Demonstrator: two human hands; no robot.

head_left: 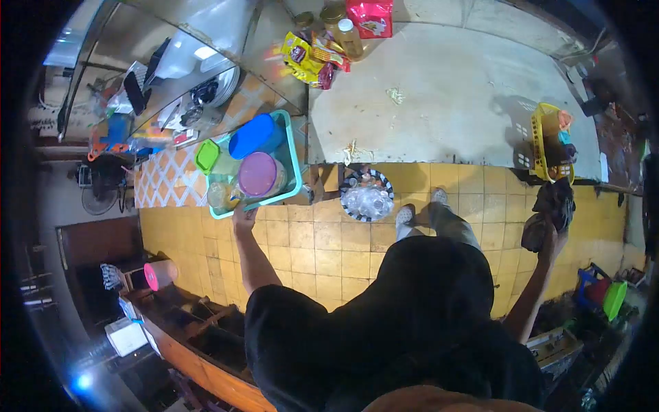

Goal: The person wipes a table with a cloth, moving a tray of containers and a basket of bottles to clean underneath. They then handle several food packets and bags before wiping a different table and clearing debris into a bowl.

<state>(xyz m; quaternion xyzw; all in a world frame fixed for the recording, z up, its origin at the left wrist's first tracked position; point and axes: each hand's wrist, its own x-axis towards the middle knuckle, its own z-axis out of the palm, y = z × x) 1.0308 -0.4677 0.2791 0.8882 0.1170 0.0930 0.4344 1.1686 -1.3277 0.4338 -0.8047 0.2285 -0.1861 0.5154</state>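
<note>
Fingers of the left hand (243, 218) curl round the near rim of the teal tray (296, 161), already loaded with lidded tubs (259, 174) and seemingly held beside the counter (446, 96), not set down; the right hand (553, 242) clutches a dark cloth (551, 204).

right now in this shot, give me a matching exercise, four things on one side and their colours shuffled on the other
Things
1 tray held by the left hand
2 basket set down apart, on the person's right
3 bundle held by the right hand
4 small square lid in the tray

Colours
a yellow
b dark, near black
c teal
d green

Pairs: 1-c, 2-a, 3-b, 4-d
</note>
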